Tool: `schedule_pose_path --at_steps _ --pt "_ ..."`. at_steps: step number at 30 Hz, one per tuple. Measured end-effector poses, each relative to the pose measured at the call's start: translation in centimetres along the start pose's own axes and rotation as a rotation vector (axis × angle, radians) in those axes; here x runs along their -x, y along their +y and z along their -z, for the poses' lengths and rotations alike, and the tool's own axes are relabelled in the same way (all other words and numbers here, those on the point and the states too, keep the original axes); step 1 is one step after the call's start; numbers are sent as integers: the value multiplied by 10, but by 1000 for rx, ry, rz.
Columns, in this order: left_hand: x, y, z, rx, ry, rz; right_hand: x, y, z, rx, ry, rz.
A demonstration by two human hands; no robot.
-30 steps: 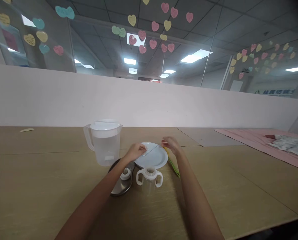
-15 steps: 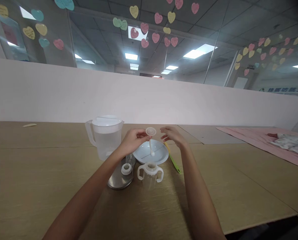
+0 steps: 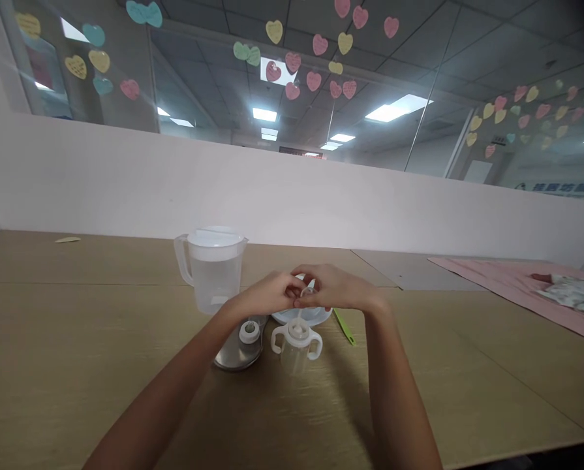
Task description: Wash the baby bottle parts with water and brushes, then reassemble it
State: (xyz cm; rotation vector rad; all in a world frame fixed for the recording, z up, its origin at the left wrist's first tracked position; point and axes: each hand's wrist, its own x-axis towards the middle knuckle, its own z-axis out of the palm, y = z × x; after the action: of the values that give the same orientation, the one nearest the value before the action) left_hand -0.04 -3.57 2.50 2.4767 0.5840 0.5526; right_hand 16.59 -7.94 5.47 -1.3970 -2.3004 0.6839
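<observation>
Between my two hands is a straw [image 3: 299, 314] with a round clear top and a ball-shaped end. My left hand [image 3: 272, 294] pinches its top from the left, and my right hand [image 3: 338, 287] closes on it from the right; the fingers partly cover it. Below, an uncapped clear baby bottle [image 3: 294, 360] with two white handles stands upright on the table. The straw's ball end is at the bottle's mouth; how far in it sits, I cannot tell. Behind the hands, a white bowl [image 3: 322, 318] is partly hidden.
Left of the bottle lies a metal tray [image 3: 233, 359] bearing a white collar [image 3: 249, 331]. A lidded pitcher of water [image 3: 216, 281] stands behind it. A green-handled utensil [image 3: 344, 328] lies right of the bowl. Farther right is a pink cloth [image 3: 497, 277] with patterned fabric on it.
The straw has come down from above the bowl to the bottle's mouth. My right hand, apart from it before, has moved left and taken hold of its top.
</observation>
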Motion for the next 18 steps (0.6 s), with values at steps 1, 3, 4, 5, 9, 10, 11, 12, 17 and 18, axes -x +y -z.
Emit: schedule_pose_path --at_steps 1,3,4,5,9,10,11,12,17,18 --pt "1 -1 1 -22 -38 10 -4 1 -2 18 -15 -23" --pt "5 -5 3 -101 -102 70 -13 2 -8 56 -49 -83" --pt "7 -9 4 -162 -120 129 -17 2 -11 73 -68 -120" --pt "9 -13 4 -240 -129 212 -21 2 -14 89 -87 -158" --pt "13 -36 -2 -509 -96 540 -29 3 -23 108 -84 -233" --pt "13 -42 -4 -537 -85 575 -29 4 -23 91 -59 -223" --pt "12 -47 -8 -549 -77 594 -28 5 -23 66 -29 -205" --pt "12 -51 -11 -555 -72 609 -26 6 -23 39 -1 -183" --pt "9 -61 -18 -583 -87 665 -17 7 -19 4 67 -118" --pt "10 -61 -16 -585 -90 659 -16 7 -18 23 64 -129"
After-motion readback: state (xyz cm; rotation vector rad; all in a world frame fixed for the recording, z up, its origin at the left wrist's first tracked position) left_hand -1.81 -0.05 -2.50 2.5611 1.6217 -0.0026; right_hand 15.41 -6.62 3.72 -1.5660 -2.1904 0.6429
